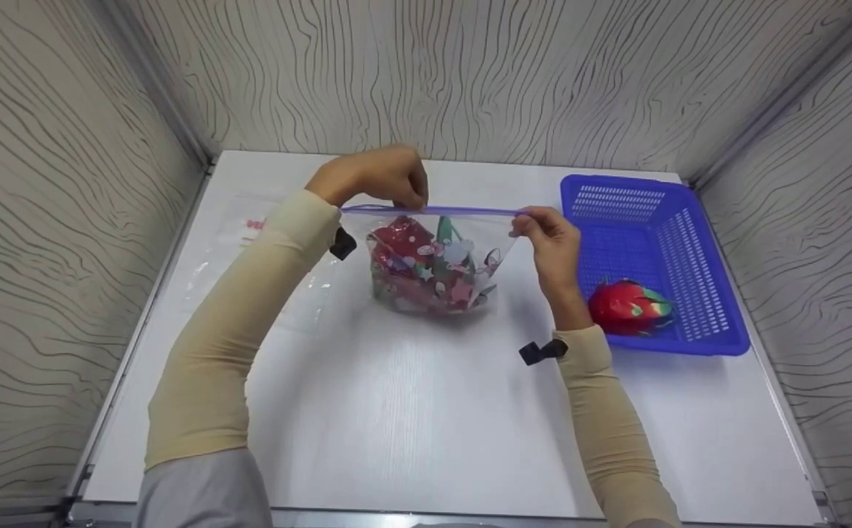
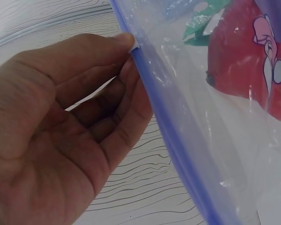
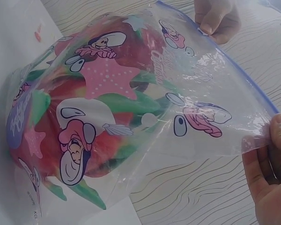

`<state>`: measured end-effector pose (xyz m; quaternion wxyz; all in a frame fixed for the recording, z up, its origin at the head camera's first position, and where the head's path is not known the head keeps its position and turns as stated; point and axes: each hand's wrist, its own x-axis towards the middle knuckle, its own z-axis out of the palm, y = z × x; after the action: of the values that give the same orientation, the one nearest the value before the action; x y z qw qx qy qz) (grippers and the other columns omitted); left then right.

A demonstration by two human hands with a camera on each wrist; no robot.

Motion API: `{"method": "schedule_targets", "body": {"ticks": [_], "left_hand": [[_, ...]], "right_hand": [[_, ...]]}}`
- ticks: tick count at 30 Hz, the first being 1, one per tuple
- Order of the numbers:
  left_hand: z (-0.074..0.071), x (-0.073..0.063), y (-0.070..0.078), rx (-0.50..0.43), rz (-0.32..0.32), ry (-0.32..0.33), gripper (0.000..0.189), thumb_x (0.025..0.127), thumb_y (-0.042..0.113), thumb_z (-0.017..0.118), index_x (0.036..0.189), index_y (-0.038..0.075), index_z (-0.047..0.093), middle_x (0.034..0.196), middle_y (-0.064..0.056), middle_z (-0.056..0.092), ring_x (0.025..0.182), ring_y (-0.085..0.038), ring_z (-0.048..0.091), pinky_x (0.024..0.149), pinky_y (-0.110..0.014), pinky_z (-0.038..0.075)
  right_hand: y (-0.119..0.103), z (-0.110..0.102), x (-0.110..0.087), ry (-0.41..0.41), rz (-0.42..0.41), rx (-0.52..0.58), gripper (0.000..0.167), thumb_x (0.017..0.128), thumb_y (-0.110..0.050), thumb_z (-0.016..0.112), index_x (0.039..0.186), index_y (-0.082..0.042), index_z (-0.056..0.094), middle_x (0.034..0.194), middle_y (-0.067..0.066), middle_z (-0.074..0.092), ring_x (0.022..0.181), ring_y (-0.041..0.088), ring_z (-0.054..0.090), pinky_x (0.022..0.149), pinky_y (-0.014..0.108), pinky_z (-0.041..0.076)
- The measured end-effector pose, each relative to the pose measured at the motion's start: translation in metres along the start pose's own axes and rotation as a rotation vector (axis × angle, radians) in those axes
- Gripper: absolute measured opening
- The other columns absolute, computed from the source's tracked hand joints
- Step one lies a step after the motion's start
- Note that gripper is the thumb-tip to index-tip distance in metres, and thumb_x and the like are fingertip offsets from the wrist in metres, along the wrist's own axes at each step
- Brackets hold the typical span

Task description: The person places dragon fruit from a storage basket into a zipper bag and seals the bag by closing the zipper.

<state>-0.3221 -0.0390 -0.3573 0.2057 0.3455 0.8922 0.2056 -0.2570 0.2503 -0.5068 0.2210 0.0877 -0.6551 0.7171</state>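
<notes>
Zip bag point(image 1: 437, 275) is bulging with red-and-green objects point(image 1: 401, 236) over the table point(image 1: 404, 418), just toward twelve o'clock from its middle. I'm seeing the left hand point(image 1: 386, 176) pinching the white slider point(image 2: 135, 48) on the purple zip point(image 1: 474, 212), while the right hand point(image 1: 556, 246) is pinching the zip's three-o'clock end. At the bag's three o'clock, a blue basket point(image 1: 613, 246) is holding one dragon fruit point(image 1: 628, 306).

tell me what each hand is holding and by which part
The left hand pinches the clear bag by its white zip slider; the right hand pinches its top corner.
</notes>
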Motion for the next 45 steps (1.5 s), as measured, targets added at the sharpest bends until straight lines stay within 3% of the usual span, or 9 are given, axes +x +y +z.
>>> {"method": "schedule_targets", "body": {"ticks": [13,27,35,45], "left_hand": [[-0.003,-0.007,-0.012,-0.026,-0.033,-0.009,0.021,0.099,0.013,0.07,0.113,0.003,0.082,0.115,-0.015,0.079,0.097,-0.028,0.075,0.092,-0.041,0.065],[-0.003,-0.014,-0.022,-0.013,-0.042,0.02,0.022,0.097,0.017,0.072,0.111,0.005,0.083,0.11,-0.013,0.079,0.086,-0.022,0.067,0.087,-0.038,0.062],[-0.005,-0.019,-0.028,-0.031,-0.053,0.024,0.021,0.098,0.017,0.072,0.112,0.004,0.082,0.111,-0.014,0.079,0.09,-0.027,0.069,0.091,-0.042,0.063],[-0.008,-0.026,-0.036,-0.041,-0.083,0.019,0.022,0.099,0.018,0.071,0.114,0.006,0.081,0.11,-0.013,0.078,0.089,-0.024,0.066,0.094,-0.044,0.062]], "right_hand": [[0.004,-0.003,0.0,-0.015,-0.026,0.027,0.008,0.099,0.009,0.067,0.1,0.015,0.072,0.085,-0.001,0.076,0.074,0.011,0.072,0.078,0.027,0.065],[0.005,-0.007,-0.001,0.003,-0.02,0.02,0.008,0.099,0.008,0.067,0.099,0.012,0.074,0.084,0.0,0.076,0.074,0.011,0.072,0.077,0.027,0.065],[0.003,-0.007,0.0,-0.002,-0.004,0.05,0.009,0.099,0.009,0.066,0.1,0.012,0.075,0.084,0.001,0.076,0.074,0.012,0.073,0.077,0.027,0.065],[0.004,-0.008,0.001,0.0,0.005,0.041,0.009,0.1,0.007,0.066,0.1,0.01,0.075,0.085,0.0,0.076,0.075,0.013,0.072,0.079,0.026,0.064]]}}
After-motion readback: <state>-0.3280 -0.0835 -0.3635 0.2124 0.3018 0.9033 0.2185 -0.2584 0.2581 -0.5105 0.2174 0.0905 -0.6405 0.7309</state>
